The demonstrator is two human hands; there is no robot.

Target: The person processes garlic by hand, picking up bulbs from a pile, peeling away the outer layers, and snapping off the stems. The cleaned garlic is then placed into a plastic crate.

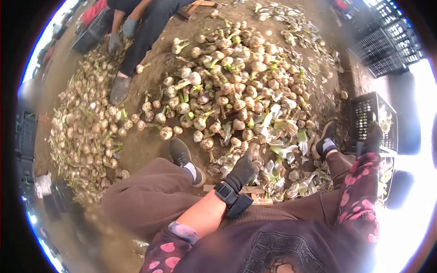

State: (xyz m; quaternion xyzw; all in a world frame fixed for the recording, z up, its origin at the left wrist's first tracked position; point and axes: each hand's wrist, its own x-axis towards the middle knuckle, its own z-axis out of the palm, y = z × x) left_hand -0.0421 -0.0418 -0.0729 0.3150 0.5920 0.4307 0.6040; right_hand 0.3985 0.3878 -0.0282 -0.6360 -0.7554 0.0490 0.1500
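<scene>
My left hand [241, 173], in a dark glove with a watch-like device at the wrist, is closed around a dirt-brown garlic bulb [253, 151] at the near edge of a big heap of garlic bulbs [246, 68]. Many bulbs in the heap carry green stem stubs. Off to the right, my right hand [374, 135], also dark-gloved, is at the black slatted crate [362, 119], which has pale bulbs inside. Its fingers blend into the dark crate, and I cannot tell what they hold.
Peeled leaves and husks [284, 177] litter the ground between my shoes [182, 154]. A second spread of bulbs [86, 132] covers the left. Another person [145, 36] with gloved hands works at the upper left beside a dark crate [94, 32]. Stacked crates [387, 45] stand upper right.
</scene>
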